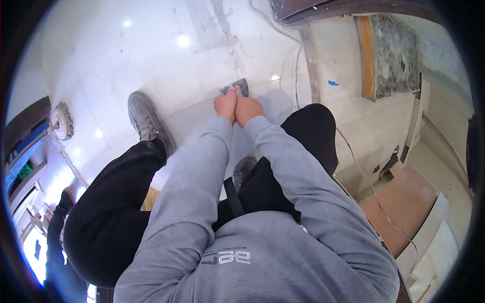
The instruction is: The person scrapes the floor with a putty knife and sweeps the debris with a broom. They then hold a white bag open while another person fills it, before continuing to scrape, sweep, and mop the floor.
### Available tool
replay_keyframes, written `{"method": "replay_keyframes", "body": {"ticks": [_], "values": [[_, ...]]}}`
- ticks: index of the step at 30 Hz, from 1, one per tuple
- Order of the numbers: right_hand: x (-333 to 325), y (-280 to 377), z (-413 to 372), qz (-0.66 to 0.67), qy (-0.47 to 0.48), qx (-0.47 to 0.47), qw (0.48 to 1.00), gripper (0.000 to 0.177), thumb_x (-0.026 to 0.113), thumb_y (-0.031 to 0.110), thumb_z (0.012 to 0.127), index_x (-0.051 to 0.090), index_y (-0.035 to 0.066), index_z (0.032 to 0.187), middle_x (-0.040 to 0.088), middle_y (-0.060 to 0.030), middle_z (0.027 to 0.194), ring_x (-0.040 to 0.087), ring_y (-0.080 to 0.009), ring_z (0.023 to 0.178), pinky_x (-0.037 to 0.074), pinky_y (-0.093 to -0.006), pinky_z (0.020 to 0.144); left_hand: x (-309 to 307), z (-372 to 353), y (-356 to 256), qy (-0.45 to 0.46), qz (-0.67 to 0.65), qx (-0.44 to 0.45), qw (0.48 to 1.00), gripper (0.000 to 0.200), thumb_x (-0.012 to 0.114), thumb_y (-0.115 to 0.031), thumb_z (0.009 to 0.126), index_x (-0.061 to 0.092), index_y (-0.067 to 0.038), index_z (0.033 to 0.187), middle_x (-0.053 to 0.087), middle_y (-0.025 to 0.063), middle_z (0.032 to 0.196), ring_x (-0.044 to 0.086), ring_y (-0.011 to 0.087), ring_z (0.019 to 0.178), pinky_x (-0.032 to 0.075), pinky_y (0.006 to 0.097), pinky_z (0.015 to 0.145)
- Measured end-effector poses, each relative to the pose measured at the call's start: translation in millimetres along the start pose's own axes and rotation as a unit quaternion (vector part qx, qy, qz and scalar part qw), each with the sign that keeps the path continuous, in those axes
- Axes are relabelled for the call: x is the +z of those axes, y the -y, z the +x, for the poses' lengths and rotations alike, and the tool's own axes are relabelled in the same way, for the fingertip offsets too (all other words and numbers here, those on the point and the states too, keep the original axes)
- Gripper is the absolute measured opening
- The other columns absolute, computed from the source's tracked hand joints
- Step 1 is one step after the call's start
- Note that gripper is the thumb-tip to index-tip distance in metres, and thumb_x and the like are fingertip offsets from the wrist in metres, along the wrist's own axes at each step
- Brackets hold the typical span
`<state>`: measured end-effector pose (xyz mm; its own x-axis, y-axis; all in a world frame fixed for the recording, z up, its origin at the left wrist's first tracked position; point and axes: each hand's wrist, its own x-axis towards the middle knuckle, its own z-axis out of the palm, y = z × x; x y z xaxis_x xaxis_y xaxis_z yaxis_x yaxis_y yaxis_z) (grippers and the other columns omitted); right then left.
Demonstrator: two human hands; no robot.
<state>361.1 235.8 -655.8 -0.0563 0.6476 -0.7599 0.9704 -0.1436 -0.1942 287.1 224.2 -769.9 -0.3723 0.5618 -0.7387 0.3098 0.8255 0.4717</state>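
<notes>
Both arms reach forward in grey sleeves, with the hands pressed together low over the pale tiled floor [192,91]. My left hand [225,105] is closed, its fingers curled at the near edge of a flat, dark grey scraper [242,85]. Beside it, my right hand [246,107] is closed too, thumb and fingers at the same scraper. Most of the scraper's grip is hidden by the hands. Its blade lies against the tiles near a joint line. Beyond it a grey smear [212,25] marks the floor.
A thin cable [297,70] runs along the floor to the right. A grey-stained board [394,55] stands at the upper right, near a blue scrap [333,83]. A mop [62,121] lies at the left. A brown board [401,207] is at the lower right.
</notes>
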Motion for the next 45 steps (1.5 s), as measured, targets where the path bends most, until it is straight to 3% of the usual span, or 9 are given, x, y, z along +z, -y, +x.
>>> {"method": "replay_keyframes", "body": {"ticks": [3,6,12,19,21,24,28,30,45], "values": [[2.4,3.6,10.8,0.015,-0.041,-0.006,0.999,0.051,0.032,0.019,0.097,0.026,0.008,0.147,0.064,-0.023,0.104,0.063,-0.0366,0.096,0.05,-0.0452,0.084,-5.6,8.4,-8.2,0.034,-0.172,-0.033,0.984,0.057,0.057,-0.04,0.084,0.064,0.016,0.095,0.063,0.0341,0.099,0.062,0.0446,0.096,0.047,0.0407,0.085],[0.0,8.0,10.5,0.014,-0.053,-0.005,0.999,0.052,0.033,0.019,0.097,0.026,0.009,0.147,0.065,-0.023,0.104,0.064,-0.0367,0.095,0.051,-0.0449,0.084,-13.9,9.7,-16.9,0.057,-0.161,-0.061,0.983,0.051,0.059,-0.036,0.087,0.063,0.014,0.098,0.066,0.0263,0.097,0.065,0.0293,0.088,0.049,0.0361,0.074],[-2.8,9.6,14.4,0.01,-0.045,0.011,0.999,0.053,0.033,0.02,0.096,0.025,0.009,0.147,0.065,-0.0225,0.102,0.064,-0.0357,0.094,0.05,-0.045,0.083,-22.1,1.1,-30.1,0.098,-0.236,-0.07,0.964,0.052,0.06,-0.034,0.087,0.061,0.015,0.104,0.066,0.0261,0.098,0.063,0.0286,0.095,0.049,0.0368,0.077],[1.7,4.0,9.1,0.009,-0.041,-0.003,0.999,0.052,0.032,0.02,0.097,0.025,0.009,0.147,0.065,-0.0225,0.1,0.064,-0.0361,0.093,0.051,-0.0452,0.083,-8.3,6.9,-16.4,0.045,-0.065,-0.046,0.996,0.056,0.059,-0.037,0.085,0.062,0.017,0.101,0.061,0.0336,0.107,0.062,0.0385,0.102,0.047,0.0379,0.087],[-9.2,12.4,16.1,0.034,-0.046,0.019,0.998,0.052,0.031,0.02,0.097,0.025,0.008,0.147,0.065,-0.0227,0.102,0.064,-0.0365,0.095,0.05,-0.0454,0.084,-18.6,8.1,-33.3,0.093,-0.231,-0.088,0.964,0.055,0.059,-0.037,0.084,0.062,0.016,0.099,0.062,0.0333,0.105,0.062,0.0385,0.101,0.046,0.0375,0.089],[-1.5,1.0,10.9,0.023,-0.023,-0.001,0.999,0.052,0.034,0.021,0.096,0.027,0.008,0.146,0.064,-0.0246,0.102,0.063,-0.038,0.095,0.049,-0.0467,0.084,-2.8,-4.2,-19.2,0.023,-0.225,-0.083,0.971,0.053,0.059,-0.036,0.084,0.064,0.015,0.097,0.064,0.0319,0.102,0.063,0.0381,0.099,0.045,0.0386,0.089],[0.3,3.9,11.9,0.036,-0.053,0.01,0.998,0.052,0.034,0.02,0.096,0.026,0.008,0.146,0.065,-0.0237,0.102,0.063,-0.0371,0.094,0.05,-0.046,0.083,-4.1,15.9,-13.2,0.086,-0.147,-0.033,0.985,0.053,0.059,-0.036,0.084,0.063,0.015,0.097,0.064,0.0319,0.101,0.063,0.0382,0.099,0.046,0.0392,0.088],[-12.0,11.0,15.0,0.04,-0.055,0.016,0.998,0.053,0.034,0.021,0.096,0.025,0.008,0.147,0.065,-0.023,0.102,0.063,-0.0373,0.094,0.05,-0.0456,0.083,-11.4,16.1,-32.0,0.092,-0.235,-0.09,0.964,0.051,0.063,-0.032,0.085,0.06,0.015,0.103,0.066,0.0231,0.102,0.063,0.0282,0.088,0.049,0.0363,0.074],[-3.3,3.4,20.9,0.023,-0.056,0.02,0.998,0.053,0.037,0.021,0.095,0.029,0.004,0.144,0.066,-0.023,0.102,0.064,-0.0362,0.094,0.051,-0.0445,0.083,-9.8,17.7,-39.4,0.104,-0.201,-0.06,0.972,0.05,0.061,-0.034,0.086,0.062,0.015,0.098,0.066,0.0257,0.099,0.064,0.0275,0.089,0.049,0.0367,0.075]]}}
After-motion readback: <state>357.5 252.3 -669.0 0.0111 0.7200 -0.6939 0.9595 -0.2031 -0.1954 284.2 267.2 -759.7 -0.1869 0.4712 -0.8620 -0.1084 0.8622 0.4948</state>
